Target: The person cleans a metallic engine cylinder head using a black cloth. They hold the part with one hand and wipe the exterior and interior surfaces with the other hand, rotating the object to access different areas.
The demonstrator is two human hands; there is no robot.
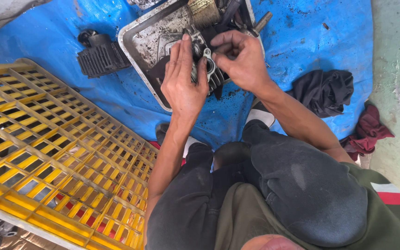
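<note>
So both hands are on a finned metal engine part [208, 69], held just above the near edge of a greasy metal tray [137, 44] that sits at the far side of a blue tarp [302, 41]. The left hand [183, 81] wraps around the part's left side, fingers up over the top and thumb pressed against the round opening on the front, so it's closed around the part. The right hand [239, 58] comes in from the other side with fingers curled and pinched at the top right of the part, right by that ring-shaped opening; whether it pinches a small piece or just the part itself, I can't tell.

Left of the tray, a black ribbed engine cylinder [102, 56] lies on the tarp, just beside the tray's left edge. A yellow plastic crate [47, 153] lies flat over the tarp's near left corner. On the right edge of the tarp there's a dark rag [325, 90], and a reddish rag [369, 132] sits just off it on the concrete. The person is crouching, knees in dark trousers below the hands.
</note>
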